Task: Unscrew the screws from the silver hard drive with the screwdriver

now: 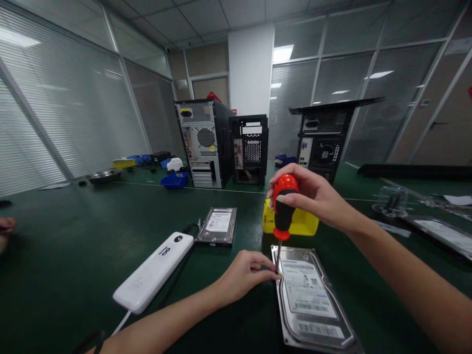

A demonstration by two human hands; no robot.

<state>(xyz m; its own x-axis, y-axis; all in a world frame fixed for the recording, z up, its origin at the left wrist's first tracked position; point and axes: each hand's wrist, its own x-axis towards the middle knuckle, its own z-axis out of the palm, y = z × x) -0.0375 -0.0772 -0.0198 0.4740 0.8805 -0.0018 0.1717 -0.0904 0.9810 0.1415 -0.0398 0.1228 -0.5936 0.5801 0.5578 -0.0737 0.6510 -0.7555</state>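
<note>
A silver hard drive [308, 290] with a white label lies flat on the green table in front of me. My right hand [306, 194] grips a red and black screwdriver [284, 211] by its handle, holding it nearly upright. The screwdriver's tip meets the drive's left edge near the far corner. There my left hand [245, 275] has its thumb and index finger pinched about the tip; any screw under it is too small to make out. Just behind the drive stands a yellow bin [302, 223], partly hidden by my right hand.
A white power bank [155, 273] with a cable and a second hard drive [217, 226] lie to the left. Computer cases [201, 142] stand at the back, near a blue bin [174, 180]. Another drive [442, 233] sits at right. Part of another person's hand [7, 224] shows at far left.
</note>
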